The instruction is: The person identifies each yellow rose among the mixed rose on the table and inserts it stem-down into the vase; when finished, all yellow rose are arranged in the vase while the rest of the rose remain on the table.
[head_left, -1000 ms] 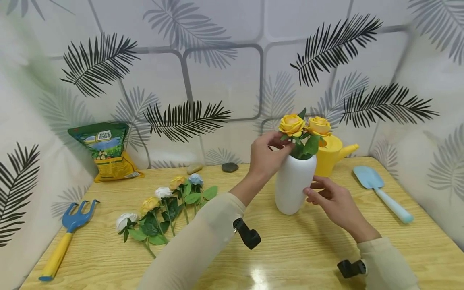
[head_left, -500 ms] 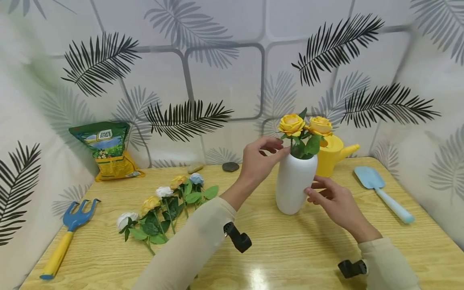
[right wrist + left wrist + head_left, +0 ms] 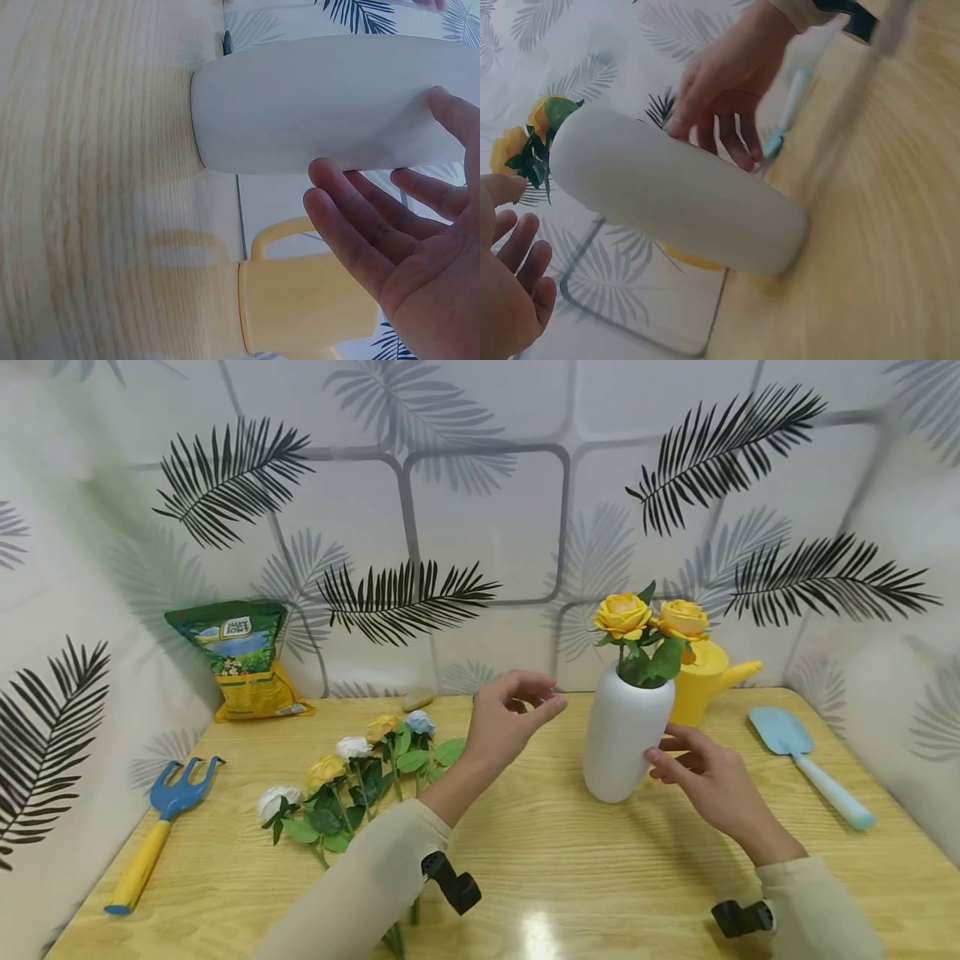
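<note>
1. Vase point(image 3: 627, 739) stands upright on bench point(image 3: 570, 877), two yellow roses point(image 3: 649, 618) in it.
2. Right hand point(image 3: 708, 781) fingers straight, touching its side; keep steadying.
3. Left hand point(image 3: 504, 720) empty, fingers loose; pick from loose flowers point(image 3: 352, 777) by stem.

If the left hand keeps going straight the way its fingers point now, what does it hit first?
Most likely the white vase. The left hand has its fingers aimed rightward at the vase's upper body, just below the yellow roses, with a bare gap between. Depth is hard to judge, so it could pass slightly in front.
</note>
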A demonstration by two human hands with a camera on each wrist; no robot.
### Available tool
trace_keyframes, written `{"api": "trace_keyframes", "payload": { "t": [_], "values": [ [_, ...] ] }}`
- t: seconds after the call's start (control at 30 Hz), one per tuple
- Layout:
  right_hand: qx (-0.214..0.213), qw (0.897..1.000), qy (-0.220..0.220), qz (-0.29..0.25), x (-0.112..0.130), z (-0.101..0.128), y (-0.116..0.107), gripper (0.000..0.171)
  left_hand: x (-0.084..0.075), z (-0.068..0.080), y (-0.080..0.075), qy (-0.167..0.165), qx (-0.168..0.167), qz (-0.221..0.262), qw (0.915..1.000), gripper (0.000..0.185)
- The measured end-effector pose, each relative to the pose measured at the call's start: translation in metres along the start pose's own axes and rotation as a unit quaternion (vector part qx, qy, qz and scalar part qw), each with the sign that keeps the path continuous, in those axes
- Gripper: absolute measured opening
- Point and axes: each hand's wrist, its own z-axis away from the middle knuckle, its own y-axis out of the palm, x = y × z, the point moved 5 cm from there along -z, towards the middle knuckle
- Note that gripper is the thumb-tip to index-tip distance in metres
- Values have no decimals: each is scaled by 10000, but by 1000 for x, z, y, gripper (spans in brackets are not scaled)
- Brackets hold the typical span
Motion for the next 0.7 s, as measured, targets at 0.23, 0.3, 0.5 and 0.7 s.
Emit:
{"api": "trace_keyframes", "payload": {
  "t": [0.23, 0.3, 0.5, 0.7],
  "values": [
    [-4, 9999, 64, 96, -2, -1, 2, 60, 22, 46, -38, -211, 121, -294, 9993, 20],
    [-3, 9999, 79, 107, -2, -2, 2, 60, 27, 58, -52, -288, 51, -444, 9986, 20],
    [-23, 9999, 35, 115, -2, -2, 2, 58, 36, 83, -98, -624, -398, -785, 9942, 19],
    [-24, 10000, -3, 77, -2, -2, 3, 57, 51, 103, -135, -1403, -750, -1586, 9744, 20]
  ]
}}
